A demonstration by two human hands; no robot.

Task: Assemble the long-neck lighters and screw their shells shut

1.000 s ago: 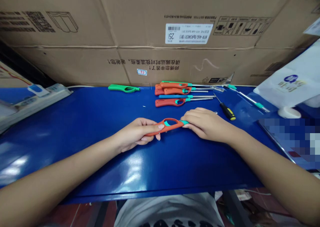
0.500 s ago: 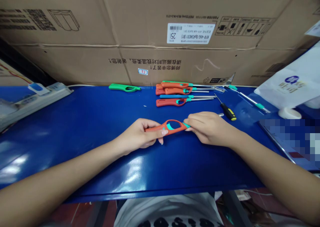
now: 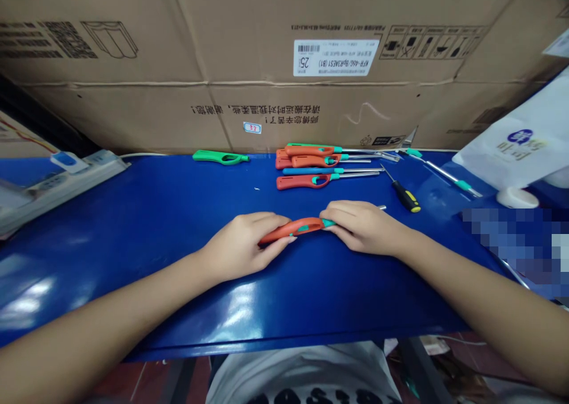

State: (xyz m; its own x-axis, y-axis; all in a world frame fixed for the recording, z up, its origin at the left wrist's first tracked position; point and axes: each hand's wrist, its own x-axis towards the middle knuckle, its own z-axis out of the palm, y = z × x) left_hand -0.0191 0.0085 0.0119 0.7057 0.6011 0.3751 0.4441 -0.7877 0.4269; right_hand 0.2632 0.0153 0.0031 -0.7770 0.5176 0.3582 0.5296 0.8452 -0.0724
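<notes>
An orange long-reach lighter (image 3: 284, 231) is held level over the blue table, turned so its trigger opening looks narrow. My left hand (image 3: 249, 238) is closed round its handle, the thumb along the near side. At the teal collar, my right hand (image 3: 362, 226) grips the other end and covers most of the metal tube, whose tip shows beyond the knuckles. Past my hands lies a pile of several lighters in red, orange and blue, with a red lighter (image 3: 302, 182) nearest. A screwdriver (image 3: 404, 195) with a black and yellow handle rests to their right.
A large cardboard box (image 3: 249, 48) walls off the back of the blue table (image 3: 178, 309). A green lighter body (image 3: 221, 157) lies against it. On the left is a power strip (image 3: 80, 179); on the right, a metal tube with teal ends (image 3: 448, 176) and a white bag (image 3: 511, 137).
The orange lighter has been rolled about its length, so its trigger opening now shows as a thin slit. My left fingers have shifted over the handle; both hands still hold it.
</notes>
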